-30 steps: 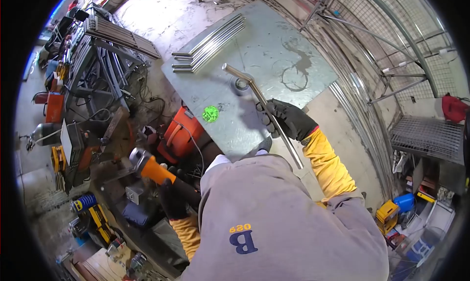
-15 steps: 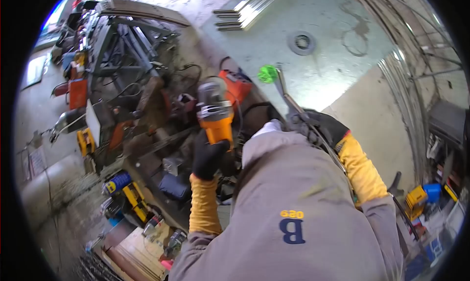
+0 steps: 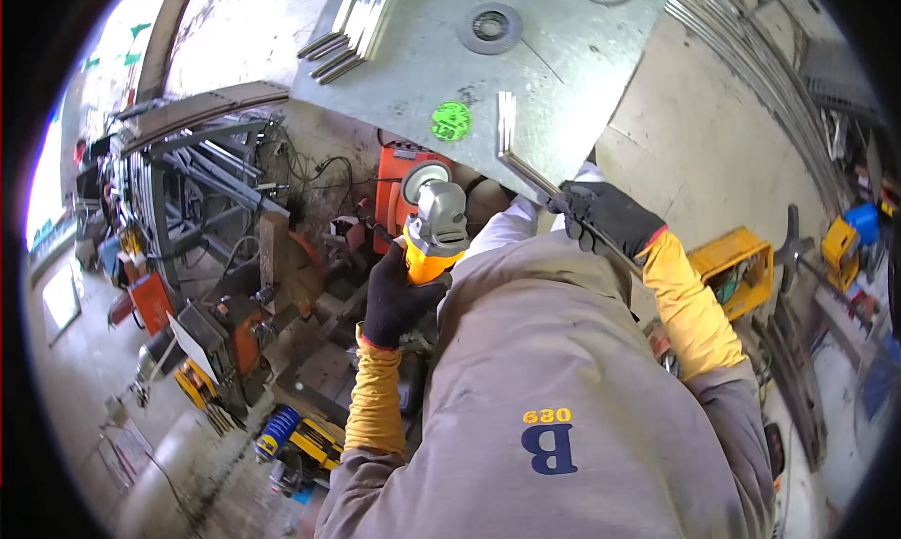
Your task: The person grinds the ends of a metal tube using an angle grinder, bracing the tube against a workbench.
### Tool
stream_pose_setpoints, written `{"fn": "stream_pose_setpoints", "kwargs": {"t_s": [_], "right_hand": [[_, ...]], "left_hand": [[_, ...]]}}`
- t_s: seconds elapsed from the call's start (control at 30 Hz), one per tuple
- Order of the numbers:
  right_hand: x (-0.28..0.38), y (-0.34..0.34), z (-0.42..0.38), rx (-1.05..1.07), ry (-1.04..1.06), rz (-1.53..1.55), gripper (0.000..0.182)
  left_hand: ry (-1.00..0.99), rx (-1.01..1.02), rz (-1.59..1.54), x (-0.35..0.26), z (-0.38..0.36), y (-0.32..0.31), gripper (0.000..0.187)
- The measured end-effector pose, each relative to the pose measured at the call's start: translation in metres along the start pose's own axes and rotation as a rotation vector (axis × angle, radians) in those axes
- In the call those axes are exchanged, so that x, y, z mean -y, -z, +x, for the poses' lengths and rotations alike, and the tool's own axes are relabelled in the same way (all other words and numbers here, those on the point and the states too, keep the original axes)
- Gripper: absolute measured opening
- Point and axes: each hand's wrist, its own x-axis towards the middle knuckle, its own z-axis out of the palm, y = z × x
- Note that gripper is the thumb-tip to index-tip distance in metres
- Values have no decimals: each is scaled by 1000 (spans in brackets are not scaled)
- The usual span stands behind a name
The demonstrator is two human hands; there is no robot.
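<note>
In a black glove, my left hand (image 3: 399, 295) is wrapped round the yellow body of an angle grinder (image 3: 436, 224). The grinder's grey head points up and away, and its disc (image 3: 425, 177) faces the table side. My right hand (image 3: 610, 222), also gloved in black, grips a long thin metal bar (image 3: 532, 175). The bar's far end reaches over the edge of the grey sheet-topped table (image 3: 582, 88), and its near end runs back past my right forearm. A round green sticker (image 3: 450, 121) lies on the table top, to the left of the bar.
Several metal bars (image 3: 352, 32) and a loose grinding disc (image 3: 489, 28) lie on the table. Below it is an orange box (image 3: 399, 187). A steel frame (image 3: 188, 182) and tools crowd the left floor. A yellow crate (image 3: 737, 271) sits at right, near long metal lengths (image 3: 760, 69).
My view has shifted, so the table sits higher and more to the left. The grinder has tilted, bringing its disc into view. Both hands keep their grips.
</note>
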Motion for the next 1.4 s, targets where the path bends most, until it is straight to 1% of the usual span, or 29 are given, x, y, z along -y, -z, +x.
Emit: {"fn": "stream_pose_setpoints", "kwargs": {"t_s": [0.07,0.1,0.13,0.2,0.23,0.33,0.37,0.47,0.53,0.57,0.63,0.67,0.73,0.83,0.93,1.1,1.2,1.27,1.33,1.4], "right_hand": [[5,0,1,-34,-16,-119,34],[6,0,0,-53,-23,-92,36],[5,1,2,-53,-20,-67,36],[1,3,5,-87,-9,-11,35],[-1,3,4,-87,-10,9,35],[0,3,2,-156,0,-102,35],[1,2,2,-155,2,-92,35],[-4,-1,3,-156,-46,-158,32],[-14,-4,4,-254,153,-394,32],[-18,-8,2,-252,153,-388,32],[-19,-21,-6,-558,460,-697,32],[-14,-24,-9,-558,461,-692,32],[2,-26,-19,-519,325,-746,34],[2,-26,-21,-535,327,-759,36],[-3,-27,-17,-555,347,-741,37],[-2,-31,-17,-592,322,-802,34],[-1,-31,-16,-586,311,-845,32],[0,-33,-17,-569,313,-860,32],[0,-38,-20,-633,362,-875,32],[9,-43,-23,-614,325,-893,31]], "left_hand": [[-44,40,185,13,5,5,63],[-101,44,272,8,10,3,63],[-98,60,291,3,13,3,63],[-127,49,636,-10,17,-1,63],[-154,37,668,-9,20,-2,65],[-181,22,789,-8,24,-9,66],[-208,12,777,-7,26,-12,69],[-237,-1,802,-11,30,-22,73],[-254,-5,838,-12,32,-27,72],[-258,-9,864,-14,33,-29,72],[-262,-11,897,-15,33,-31,71],[-265,-5,907,-15,33,-31,70],[-272,3,919,-15,33,-33,69],[-277,1,912,-13,34,-36,68],[-328,-11,870,-11,35,-38,66],[-282,3,912,-25,36,-37,66],[-320,-11,936,-27,35,-39,63],[-304,-23,980,-25,34,-43,64],[-286,-35,1025,-24,32,-47,64],[-312,-53,1023,-22,29,-51,65]]}}
